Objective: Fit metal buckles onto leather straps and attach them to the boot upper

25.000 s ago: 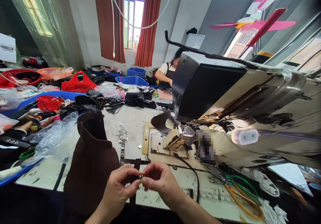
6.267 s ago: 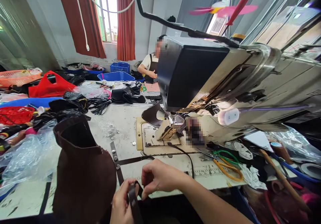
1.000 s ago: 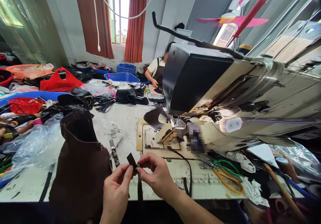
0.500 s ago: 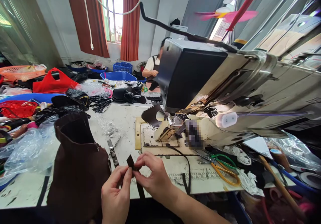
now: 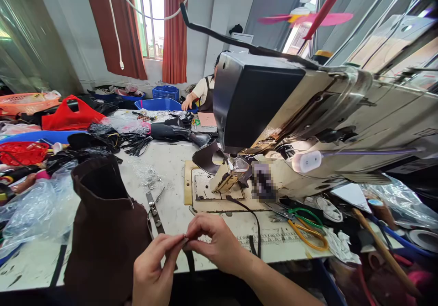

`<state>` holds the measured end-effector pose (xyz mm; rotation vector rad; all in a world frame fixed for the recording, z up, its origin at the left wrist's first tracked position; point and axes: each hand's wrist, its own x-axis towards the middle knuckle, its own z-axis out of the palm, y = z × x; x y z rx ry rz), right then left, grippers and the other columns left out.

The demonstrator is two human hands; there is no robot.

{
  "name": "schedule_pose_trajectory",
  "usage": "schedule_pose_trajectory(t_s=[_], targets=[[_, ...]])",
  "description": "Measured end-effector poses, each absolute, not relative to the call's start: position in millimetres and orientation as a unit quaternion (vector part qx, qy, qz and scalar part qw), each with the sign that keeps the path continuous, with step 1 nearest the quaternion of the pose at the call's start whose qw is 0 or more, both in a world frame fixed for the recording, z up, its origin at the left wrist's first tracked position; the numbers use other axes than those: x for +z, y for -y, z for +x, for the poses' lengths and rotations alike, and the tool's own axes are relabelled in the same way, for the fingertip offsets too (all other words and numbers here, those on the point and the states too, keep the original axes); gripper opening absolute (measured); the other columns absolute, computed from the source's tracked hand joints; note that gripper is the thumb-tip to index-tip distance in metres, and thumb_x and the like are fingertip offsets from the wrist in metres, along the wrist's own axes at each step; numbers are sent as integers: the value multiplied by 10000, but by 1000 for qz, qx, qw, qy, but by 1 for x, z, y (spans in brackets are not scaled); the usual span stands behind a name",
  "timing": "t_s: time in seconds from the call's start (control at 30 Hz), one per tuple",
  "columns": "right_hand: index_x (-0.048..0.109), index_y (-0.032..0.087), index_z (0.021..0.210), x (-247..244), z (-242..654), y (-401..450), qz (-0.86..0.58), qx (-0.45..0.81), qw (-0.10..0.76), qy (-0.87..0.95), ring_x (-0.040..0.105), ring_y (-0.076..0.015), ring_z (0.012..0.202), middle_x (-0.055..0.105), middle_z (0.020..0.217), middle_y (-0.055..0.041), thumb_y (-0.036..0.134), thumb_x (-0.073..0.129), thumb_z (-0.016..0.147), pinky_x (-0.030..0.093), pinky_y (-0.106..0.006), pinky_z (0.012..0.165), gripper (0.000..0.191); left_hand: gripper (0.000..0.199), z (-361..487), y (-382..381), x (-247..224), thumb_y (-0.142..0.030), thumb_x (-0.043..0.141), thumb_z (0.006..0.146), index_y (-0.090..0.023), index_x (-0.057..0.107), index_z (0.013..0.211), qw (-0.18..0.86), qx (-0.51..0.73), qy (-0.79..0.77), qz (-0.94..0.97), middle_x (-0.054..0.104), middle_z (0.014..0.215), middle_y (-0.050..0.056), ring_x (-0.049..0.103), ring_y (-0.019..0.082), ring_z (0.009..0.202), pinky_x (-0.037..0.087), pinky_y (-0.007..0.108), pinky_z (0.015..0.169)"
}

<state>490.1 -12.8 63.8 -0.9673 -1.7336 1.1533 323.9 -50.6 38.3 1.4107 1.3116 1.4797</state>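
Note:
My left hand (image 5: 155, 265) and my right hand (image 5: 217, 246) meet fingertip to fingertip at the table's front edge. Both pinch a small dark strip (image 5: 190, 260), whose lower part hangs below my right fingers; its top end is mostly hidden between the fingertips. Left of my hands stands a dark brown boot upper (image 5: 106, 233), its opening facing up. Just behind my hands lies a metal tool with rivets (image 5: 153, 210). Beyond them is the sewing machine (image 5: 260, 105), with a brown curved piece (image 5: 205, 156) beside its post (image 5: 227, 178).
Green-handled scissors (image 5: 306, 214) and orange-handled scissors (image 5: 313, 237) lie at the right. Plastic bags (image 5: 44, 205) and a red bag (image 5: 73, 114) crowd the left. Across the table, a person's arm (image 5: 195, 96) reaches to a blue tray (image 5: 159, 104).
My fingertips have closed over the strip's top end, which stuck up before. The person across has stretched an arm to the blue tray. The view has shifted slightly.

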Motion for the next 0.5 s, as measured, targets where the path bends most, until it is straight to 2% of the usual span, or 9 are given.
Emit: schedule_pose_trajectory(t_s=[0.13,0.27,0.4,0.5], targets=[[693,181,827,68,491,17,-341,431,414,726,605,-135,711,651,773,-25,187,731,767,505,-250,677,72,91,321,59,36,-250,759,733,-282,783,815,355,595,-497,523,752,814,39,695,217,729,569,258,663],[718,188,889,67,489,23,-307,397,440,745,623,-135,699,653,782,-40,193,732,784,523,-247,681,106,177,320,66,38,-159,705,772,-307,783,829,340,628,-430,552,728,820,51,682,214,713,568,276,615],[722,208,1015,65,487,29,-278,345,480,757,651,-155,754,667,852,-82,183,706,815,547,-249,692,203,229,324,70,41,-125,677,790,-319,771,867,324,660,-416,535,669,828,50,645,195,721,542,259,589],[694,224,1091,71,488,32,-261,302,481,781,656,-167,799,672,893,-99,158,656,848,557,-259,708,254,261,327,71,45,-90,682,772,-316,753,882,298,664,-411,548,646,819,33,629,185,722,535,250,588]])
